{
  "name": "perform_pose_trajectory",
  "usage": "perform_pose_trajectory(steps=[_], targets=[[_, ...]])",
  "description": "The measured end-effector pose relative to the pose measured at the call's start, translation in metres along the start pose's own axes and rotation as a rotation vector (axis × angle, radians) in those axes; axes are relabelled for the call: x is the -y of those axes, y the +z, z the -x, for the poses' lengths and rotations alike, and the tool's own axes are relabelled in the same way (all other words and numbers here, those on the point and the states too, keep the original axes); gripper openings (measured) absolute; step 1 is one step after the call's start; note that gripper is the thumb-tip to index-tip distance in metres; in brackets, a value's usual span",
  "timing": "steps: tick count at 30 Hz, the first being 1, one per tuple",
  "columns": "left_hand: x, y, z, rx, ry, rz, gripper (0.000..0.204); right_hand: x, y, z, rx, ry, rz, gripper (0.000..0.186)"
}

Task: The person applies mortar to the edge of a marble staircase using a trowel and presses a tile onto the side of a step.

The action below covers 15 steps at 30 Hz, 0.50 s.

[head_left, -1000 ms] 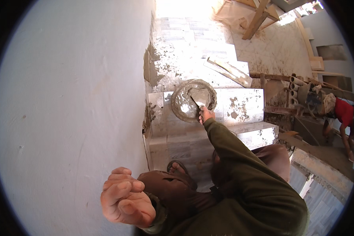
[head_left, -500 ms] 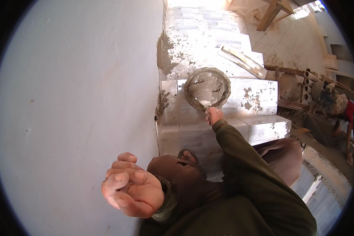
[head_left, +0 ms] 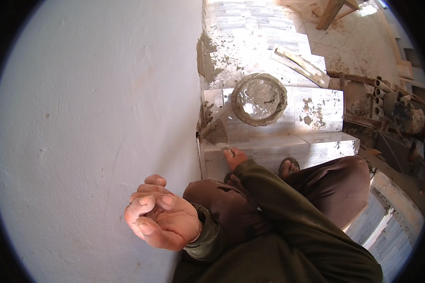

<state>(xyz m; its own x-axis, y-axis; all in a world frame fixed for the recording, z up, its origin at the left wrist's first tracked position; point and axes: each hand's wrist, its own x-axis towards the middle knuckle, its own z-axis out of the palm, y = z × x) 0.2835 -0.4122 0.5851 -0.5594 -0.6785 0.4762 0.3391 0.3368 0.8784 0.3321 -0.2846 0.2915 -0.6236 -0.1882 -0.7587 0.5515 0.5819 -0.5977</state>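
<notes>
My right hand (head_left: 235,158) is closed round the handle of a trowel (head_left: 215,132). Its mortar-coated blade is against or close to the corner where the tiled step (head_left: 267,144) meets the wall (head_left: 104,118); contact is hard to tell. Just beyond the hand stands a round bucket (head_left: 239,117), its rim caked with grey mortar and wet mortar inside. My left hand (head_left: 165,214) hangs in the air by the wall, palm up, with loosely curled fingers and nothing in it.
A long plastering float (head_left: 301,67) lies on a step behind the bucket. Mortar splashes (head_left: 311,113) spot the tiles. To the right are pipes (head_left: 378,96) and piled scrap, with a wooden stand (head_left: 331,14) farther back. My sandaled foot (head_left: 289,167) rests below the step edge.
My right hand has drawn the trowel out of the bucket and brought it left and nearer, to the wall corner. My left hand keeps its curled pose. One foot has come into sight.
</notes>
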Motion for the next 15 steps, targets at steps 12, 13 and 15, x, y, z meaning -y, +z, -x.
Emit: perform_pose_trajectory(steps=[12, 13, 15], targets=[[-0.001, -0.007, -0.001, 0.0, -0.004, -0.008, 0.037, 0.016, 0.034, 0.019, 0.089, -0.106, 0.066, 0.038], [-0.001, -0.009, -0.001, 0.022, -0.006, -0.013, 0.037, 0.017, 0.036, 0.021, 0.09, -0.107, 0.067, 0.038], [-0.001, -0.011, -0.001, 0.041, -0.008, -0.022, 0.036, 0.023, 0.039, 0.028, 0.121, -0.264, 0.094, 0.045]])
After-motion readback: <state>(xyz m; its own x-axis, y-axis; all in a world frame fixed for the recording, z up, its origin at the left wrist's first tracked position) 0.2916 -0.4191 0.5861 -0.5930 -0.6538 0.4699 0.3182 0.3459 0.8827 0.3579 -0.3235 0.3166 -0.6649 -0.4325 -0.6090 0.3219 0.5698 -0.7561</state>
